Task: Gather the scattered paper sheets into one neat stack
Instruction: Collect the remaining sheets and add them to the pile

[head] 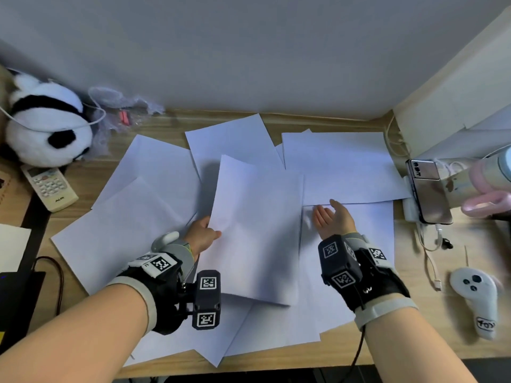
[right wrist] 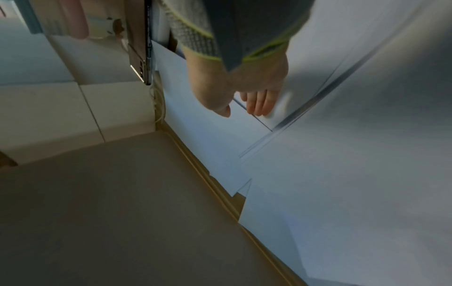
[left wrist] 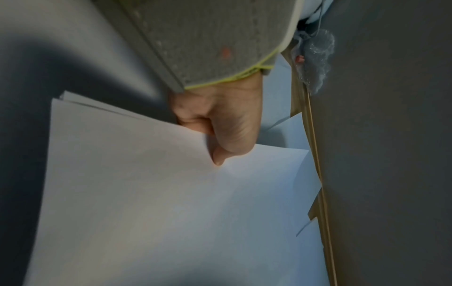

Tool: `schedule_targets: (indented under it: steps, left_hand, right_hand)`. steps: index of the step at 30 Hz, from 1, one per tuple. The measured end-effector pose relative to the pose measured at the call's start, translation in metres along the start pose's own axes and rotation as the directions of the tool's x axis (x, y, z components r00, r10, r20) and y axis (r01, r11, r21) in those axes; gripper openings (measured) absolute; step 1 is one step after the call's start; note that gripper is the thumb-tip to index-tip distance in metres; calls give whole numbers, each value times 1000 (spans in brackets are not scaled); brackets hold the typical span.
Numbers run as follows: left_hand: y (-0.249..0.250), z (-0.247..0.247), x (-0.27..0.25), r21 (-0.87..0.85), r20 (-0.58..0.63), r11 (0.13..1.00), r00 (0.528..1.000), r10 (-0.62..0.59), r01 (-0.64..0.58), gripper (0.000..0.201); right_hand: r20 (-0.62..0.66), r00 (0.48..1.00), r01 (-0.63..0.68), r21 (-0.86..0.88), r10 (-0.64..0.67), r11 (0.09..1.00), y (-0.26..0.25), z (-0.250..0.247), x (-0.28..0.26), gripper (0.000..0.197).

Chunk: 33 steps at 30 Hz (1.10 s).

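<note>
Several white paper sheets lie scattered and overlapping across the wooden desk [head: 166,125]. My left hand [head: 203,234] pinches the left edge of a small bundle of sheets [head: 257,230], thumb on top, and holds it raised above the others; the left wrist view shows the left hand [left wrist: 215,135] gripping the bundle [left wrist: 159,193], whose layered edges show. My right hand [head: 330,218] hovers just right of the bundle, fingers straight, palm turned toward the bundle's right edge, over a flat sheet [head: 354,258]. In the right wrist view the right hand [right wrist: 247,96] is open beside the bundle's edge [right wrist: 318,100].
A panda plush [head: 44,120] and a remote control [head: 49,187] sit at the left. A phone [head: 428,192], cables, a pink bottle [head: 481,186] and a white controller [head: 475,297] crowd the right side. A grey wall stands behind the desk.
</note>
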<state>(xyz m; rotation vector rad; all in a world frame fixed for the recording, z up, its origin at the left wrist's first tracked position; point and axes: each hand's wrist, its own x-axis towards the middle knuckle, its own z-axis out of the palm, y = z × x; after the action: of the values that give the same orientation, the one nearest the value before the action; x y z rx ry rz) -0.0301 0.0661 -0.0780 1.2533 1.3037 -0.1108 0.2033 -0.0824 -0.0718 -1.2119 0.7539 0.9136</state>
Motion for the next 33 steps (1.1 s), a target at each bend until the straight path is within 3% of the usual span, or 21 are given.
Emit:
schedule_targets:
  steps: [3,7,11,15,17,20,22,24,27,31,33]
  left_hand:
    - [-2,-3,2,31,11,999,1000,-10,10,39]
    - [-2,-8,1,-6,35,1000,999,-24,25,39]
    - [-2,-15,-2,-71,86,996,995,-52,58,39]
    - [-9,-19,-1,-87,60,993,996,-70,75,43]
    - [-11,-20,-3,-85,33,993,996,-82,85,44]
    - [-11,-19,-2,-97,-1,991,996,-92,92,45]
    - [-10,-18,-2,-115,22,988,994,-104,106,45]
    - [-8,-17,-4,-151,59,980,991,-119,126,44]
    - [-5,-14,-7,-182,113,975,988,-108,127,46]
    - [-9,-13,-6,-262,78,952,987,-140,156,26]
    - [-17,-15,9,-373,28,914,987,-157,156,41]
  right_hand:
    - [31,998,-49,-63,51,997,-9,6,10,16]
    - [12,998,-57,-120,59,991,-12,10,22,32]
    - [-113,973,157,-305,-200,939,-9,11,21,30]
    - [-133,842,407,-480,-523,777,-2,0,20,33]
    - [-154,808,497,-340,-569,798,1,-9,16,33]
    - [-181,839,506,-85,-513,858,-2,-16,2,33]
    - [-166,834,529,-32,-526,848,-5,-19,-11,32]
    - [-115,819,558,-76,-563,827,-7,-23,-22,31]
    - [69,831,543,-317,-552,778,2,-32,-29,30]
    - [339,858,513,-623,-387,591,24,-44,-32,31]
    - [387,877,481,-724,-286,494,33,-50,-29,32]
